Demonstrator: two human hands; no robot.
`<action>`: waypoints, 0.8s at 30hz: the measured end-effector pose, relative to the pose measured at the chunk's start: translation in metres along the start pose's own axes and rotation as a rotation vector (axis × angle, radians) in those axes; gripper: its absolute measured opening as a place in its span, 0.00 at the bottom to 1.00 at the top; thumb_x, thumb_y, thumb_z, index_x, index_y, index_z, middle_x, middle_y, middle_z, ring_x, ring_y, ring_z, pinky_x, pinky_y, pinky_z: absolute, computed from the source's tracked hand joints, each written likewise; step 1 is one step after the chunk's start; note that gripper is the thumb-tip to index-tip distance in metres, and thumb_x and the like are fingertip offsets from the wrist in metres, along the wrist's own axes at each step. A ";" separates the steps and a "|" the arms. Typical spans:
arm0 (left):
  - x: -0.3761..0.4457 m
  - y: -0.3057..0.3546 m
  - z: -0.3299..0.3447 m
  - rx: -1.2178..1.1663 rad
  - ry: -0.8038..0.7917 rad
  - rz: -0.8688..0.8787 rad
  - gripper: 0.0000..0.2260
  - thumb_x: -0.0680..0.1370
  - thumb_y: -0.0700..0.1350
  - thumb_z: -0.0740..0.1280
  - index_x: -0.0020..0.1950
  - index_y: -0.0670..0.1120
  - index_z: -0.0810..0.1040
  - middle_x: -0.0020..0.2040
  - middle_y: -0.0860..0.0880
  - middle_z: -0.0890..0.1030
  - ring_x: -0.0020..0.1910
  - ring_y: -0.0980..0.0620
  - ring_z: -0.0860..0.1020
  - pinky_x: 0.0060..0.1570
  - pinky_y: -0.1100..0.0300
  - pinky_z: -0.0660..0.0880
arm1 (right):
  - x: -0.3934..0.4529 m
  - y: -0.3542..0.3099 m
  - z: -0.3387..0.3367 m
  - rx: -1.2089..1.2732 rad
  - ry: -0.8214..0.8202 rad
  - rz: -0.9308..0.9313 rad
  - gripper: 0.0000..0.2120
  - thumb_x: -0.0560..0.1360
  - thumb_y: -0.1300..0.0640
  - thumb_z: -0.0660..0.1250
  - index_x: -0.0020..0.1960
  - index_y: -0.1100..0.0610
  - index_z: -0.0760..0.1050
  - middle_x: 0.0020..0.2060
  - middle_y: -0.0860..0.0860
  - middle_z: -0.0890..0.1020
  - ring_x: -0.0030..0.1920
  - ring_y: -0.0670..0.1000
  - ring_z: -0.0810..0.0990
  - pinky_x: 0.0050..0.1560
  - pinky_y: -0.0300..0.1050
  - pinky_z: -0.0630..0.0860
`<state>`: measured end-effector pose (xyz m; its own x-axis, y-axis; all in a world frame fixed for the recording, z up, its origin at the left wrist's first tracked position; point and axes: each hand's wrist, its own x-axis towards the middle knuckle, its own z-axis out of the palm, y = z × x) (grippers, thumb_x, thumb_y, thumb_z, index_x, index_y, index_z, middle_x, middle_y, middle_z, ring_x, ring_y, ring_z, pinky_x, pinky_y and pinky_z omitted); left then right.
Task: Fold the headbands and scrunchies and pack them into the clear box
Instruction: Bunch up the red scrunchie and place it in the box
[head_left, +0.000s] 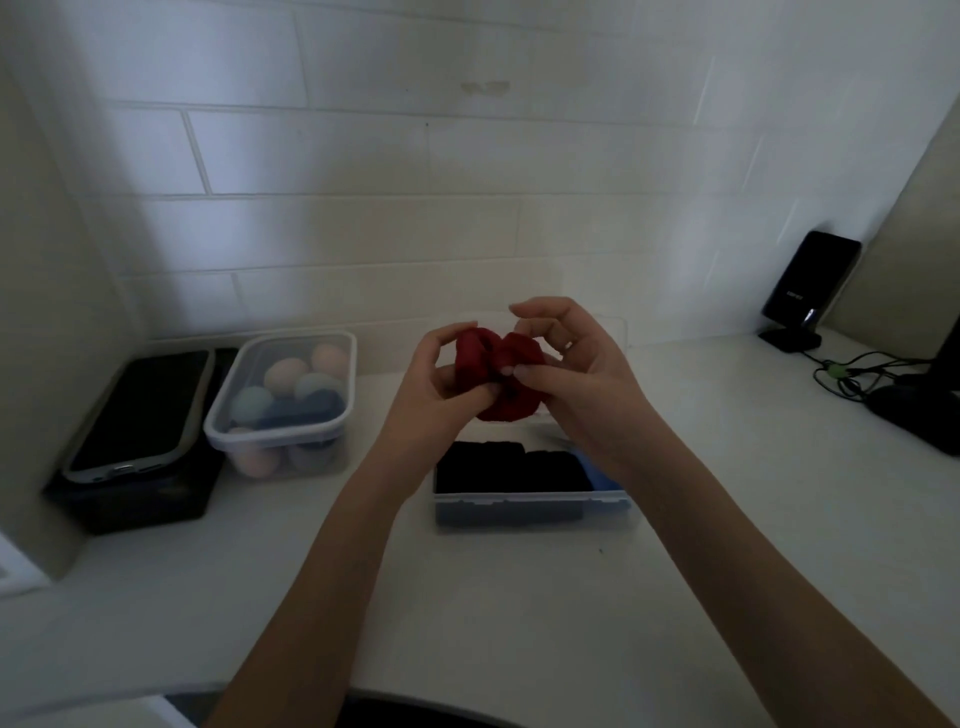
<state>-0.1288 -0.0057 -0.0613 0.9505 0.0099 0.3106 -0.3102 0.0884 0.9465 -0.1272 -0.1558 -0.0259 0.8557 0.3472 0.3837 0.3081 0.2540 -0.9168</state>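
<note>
Item in hand: red scrunchie (501, 376), held above the far end of the clear box (530, 506), clear of the worktop (519, 597).
Left hand (441, 384): at 9 o'clock of the scrunchie, fingers curled and pinching its left lobe.
Right hand (576, 364): at 3 o'clock, thumb and fingers pinching the right lobe; index finger arched over the top.
Scrunchie shape: bunched into two lobes, long axis running 9 to 3 o'clock.
Key relation: box lay at 6 o'clock of both hands, directly below; neither hand clearly nearer.
Box contents: dark folded pieces (509, 467), one blue piece (597, 475) at right.
Judged step: folding, then lowering.
</note>
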 end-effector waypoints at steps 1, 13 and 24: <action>0.001 0.000 -0.001 -0.018 0.010 0.003 0.25 0.71 0.28 0.66 0.64 0.49 0.70 0.45 0.49 0.81 0.44 0.55 0.82 0.48 0.59 0.79 | 0.000 0.000 0.000 0.023 0.007 0.007 0.22 0.70 0.79 0.61 0.51 0.53 0.75 0.43 0.51 0.76 0.43 0.48 0.80 0.48 0.46 0.79; 0.003 0.003 -0.007 -0.476 -0.163 -0.140 0.26 0.65 0.32 0.61 0.63 0.45 0.72 0.56 0.41 0.76 0.54 0.45 0.77 0.54 0.52 0.76 | -0.003 0.005 0.012 -0.323 0.070 -0.007 0.12 0.73 0.70 0.65 0.51 0.56 0.75 0.46 0.53 0.79 0.38 0.44 0.82 0.44 0.41 0.81; -0.003 -0.001 -0.002 -0.230 -0.104 -0.031 0.26 0.70 0.24 0.64 0.62 0.47 0.72 0.53 0.45 0.76 0.52 0.48 0.79 0.52 0.51 0.78 | -0.003 0.013 0.011 -0.451 0.180 -0.102 0.09 0.71 0.70 0.64 0.44 0.57 0.71 0.39 0.47 0.77 0.38 0.64 0.80 0.40 0.57 0.81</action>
<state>-0.1310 -0.0038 -0.0635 0.9488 -0.0975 0.3005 -0.2576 0.3119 0.9145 -0.1306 -0.1438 -0.0377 0.8577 0.1694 0.4854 0.5093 -0.1512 -0.8472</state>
